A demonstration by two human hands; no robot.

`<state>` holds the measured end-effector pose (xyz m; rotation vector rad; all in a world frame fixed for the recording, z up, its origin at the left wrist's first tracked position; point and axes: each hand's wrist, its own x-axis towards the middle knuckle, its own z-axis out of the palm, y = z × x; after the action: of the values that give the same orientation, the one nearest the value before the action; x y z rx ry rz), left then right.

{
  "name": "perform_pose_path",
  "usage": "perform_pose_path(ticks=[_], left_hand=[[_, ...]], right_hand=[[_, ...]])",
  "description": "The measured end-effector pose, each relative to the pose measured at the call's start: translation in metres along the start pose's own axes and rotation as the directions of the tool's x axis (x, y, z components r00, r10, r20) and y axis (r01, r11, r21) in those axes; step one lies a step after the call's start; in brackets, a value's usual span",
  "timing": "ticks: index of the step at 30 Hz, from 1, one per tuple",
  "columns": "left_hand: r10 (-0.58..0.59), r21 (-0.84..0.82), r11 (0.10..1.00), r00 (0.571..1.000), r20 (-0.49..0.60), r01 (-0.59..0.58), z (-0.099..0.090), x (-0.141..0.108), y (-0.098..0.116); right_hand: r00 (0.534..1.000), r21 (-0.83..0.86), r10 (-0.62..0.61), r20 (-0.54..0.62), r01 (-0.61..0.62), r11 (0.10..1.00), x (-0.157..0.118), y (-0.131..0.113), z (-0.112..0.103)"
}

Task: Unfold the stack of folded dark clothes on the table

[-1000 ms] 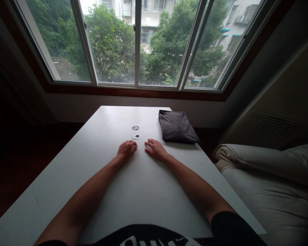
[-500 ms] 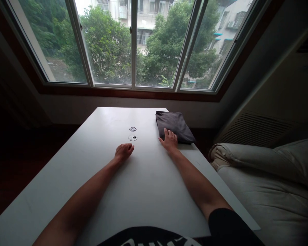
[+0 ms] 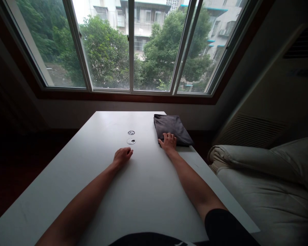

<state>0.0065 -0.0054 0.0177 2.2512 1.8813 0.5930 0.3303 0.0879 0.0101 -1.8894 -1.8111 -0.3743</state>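
Note:
A folded dark grey cloth lies at the far right corner of the white table. On its near left part rests my right hand, palm down with the fingers spread and slightly bent; the thumb reaches out at the cloth's left edge. My left hand is closed in a loose fist on the bare tabletop, left of the cloth, with nothing visible in it. Just beyond that fist are two small flat round pieces, a dark-patterned disc and a pale disc with a dark spot.
A pale padded sofa stands along the table's right side. Beyond the far edge rises a wall with a wide sliding window, trees and buildings outside. Dark floor shows on the left.
The view has tilted up slightly, so everything sits a little lower. My right hand's fingers are somewhat more bent on the cloth. My left fist stays in place.

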Motion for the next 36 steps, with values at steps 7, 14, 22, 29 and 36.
perform_pose_path(ticks=[7, 14, 22, 29, 36], left_hand=[[0.055, 0.054, 0.997, 0.998, 0.015, -0.056, 0.0, -0.004, 0.005], [0.167, 0.129, 0.977, 0.985, 0.044, -0.171, -0.002, -0.008, 0.014], [0.046, -0.139, 0.989, 0.996, -0.079, -0.057, 0.005, 0.003, -0.003], [-0.296, -0.614, 0.783, 0.926, -0.232, 0.097, -0.012, 0.027, -0.038], [-0.212, -0.507, 0.854, 0.968, -0.134, 0.116, 0.002, 0.025, -0.051]], right_hand=[[0.998, -0.007, 0.055, 0.044, -0.055, 0.998, 0.004, -0.003, -0.003], [0.987, 0.288, 0.155, -0.041, -0.137, 0.948, 0.011, 0.003, -0.018], [0.977, 0.693, -0.115, -0.177, 0.207, 0.691, 0.015, -0.054, -0.065], [0.467, 0.929, -0.834, 0.294, 0.064, 0.364, -0.033, -0.125, -0.132], [0.171, 0.96, -0.954, 0.247, 0.09, 0.265, -0.061, -0.149, -0.134]])
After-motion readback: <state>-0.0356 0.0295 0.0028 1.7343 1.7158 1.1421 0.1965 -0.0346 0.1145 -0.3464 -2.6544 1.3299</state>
